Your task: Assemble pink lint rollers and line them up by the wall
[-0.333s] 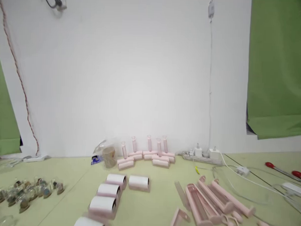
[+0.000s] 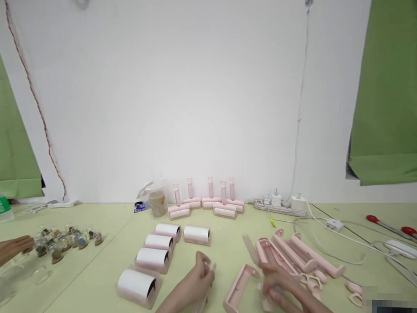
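Note:
My left hand (image 2: 195, 284) is closed on a thin, pale translucent piece (image 2: 206, 291), blurred and held roughly upright. To its right, my right hand (image 2: 289, 289) curls around a small pale pink plastic part (image 2: 267, 301), also smeared by motion. Between the hands lies an open pink lint roller cover (image 2: 236, 290). Behind my right hand are several more pink covers (image 2: 276, 254) and a flat translucent strip (image 2: 250, 249). Left of my left hand, white sticky-paper rolls (image 2: 137, 284) lie in a column, with one more roll (image 2: 196, 234) beside it.
Assembled pink lint rollers (image 2: 223, 207) stand along the wall. At the left, another person's hand (image 2: 15, 248) is beside small glass domes (image 2: 65, 240). A power strip (image 2: 278, 209), cables and red-handled tools (image 2: 386, 224) occupy the back right. A cup (image 2: 157, 204) stands behind the rolls.
Both my hands have come into view from below, with pink pieces in them. Another person's hand has appeared at the left. The camera view has shifted slightly.

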Demonstrator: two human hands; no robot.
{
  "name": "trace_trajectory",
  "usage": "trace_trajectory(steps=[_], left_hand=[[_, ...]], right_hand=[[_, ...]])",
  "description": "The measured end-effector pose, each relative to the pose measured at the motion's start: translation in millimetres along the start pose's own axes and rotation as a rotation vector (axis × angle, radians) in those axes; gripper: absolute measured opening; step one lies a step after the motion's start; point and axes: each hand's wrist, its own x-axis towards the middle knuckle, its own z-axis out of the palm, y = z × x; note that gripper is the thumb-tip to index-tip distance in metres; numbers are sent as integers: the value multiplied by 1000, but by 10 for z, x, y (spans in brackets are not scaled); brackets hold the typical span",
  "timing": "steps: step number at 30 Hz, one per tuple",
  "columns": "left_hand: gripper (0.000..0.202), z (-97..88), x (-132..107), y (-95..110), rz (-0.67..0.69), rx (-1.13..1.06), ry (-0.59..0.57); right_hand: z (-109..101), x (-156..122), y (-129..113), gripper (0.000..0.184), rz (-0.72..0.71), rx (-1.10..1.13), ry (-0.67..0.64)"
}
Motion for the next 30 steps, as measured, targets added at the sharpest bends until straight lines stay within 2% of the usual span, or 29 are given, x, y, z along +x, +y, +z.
trace_trajectory(steps=[3, 5, 7, 9, 11, 12, 14, 15, 16, 19, 21, 24, 27, 30], left_hand=[[20, 249, 319, 1, 10, 24, 78], [25, 339, 377, 24, 27, 44, 104], [35, 374, 329, 66, 51, 50, 109], [53, 375, 217, 110, 106, 76, 98], [69, 368, 91, 132, 193, 162, 19], [70, 369, 38, 128, 230, 210, -52], [58, 389, -18, 89, 261, 262, -177], [52, 410, -15, 59, 254, 258, -196], [49, 437, 12, 27, 238, 242, -172], [54, 556, 212, -27, 183, 208, 5], [58, 658, 402, 3, 157, 205, 68], [61, 832, 679, 118, 162, 225, 75], [72, 1001, 870, 216, 197, 237, 154], [79, 1099, 936, 254, 142, 196, 247]], right_hand=[[-41, 185, -88, 32, 22, 169, 121], [-100, 267, -112, 34, -11, 175, 172], [-123, 303, -100, 33, -1, 51, 114], [-68, 305, -55, 23, 48, -161, 14], [65, 304, 10, 17, 56, -372, -69], [147, 313, 41, 19, 35, -440, -94], [307, 361, 82, 26, -24, -527, -118], [372, 400, 88, 28, -42, -557, -128], [418, 444, 85, 29, -47, -586, -129], [431, 572, 39, 25, -29, -662, -103], [339, 650, 11, 21, -16, -670, -77], [123, 860, 10, 17, 24, -653, -43], [-49, 1291, 62, 17, 73, -635, -4], [-68, 1829, 151, 26, 143, -645, 32]])
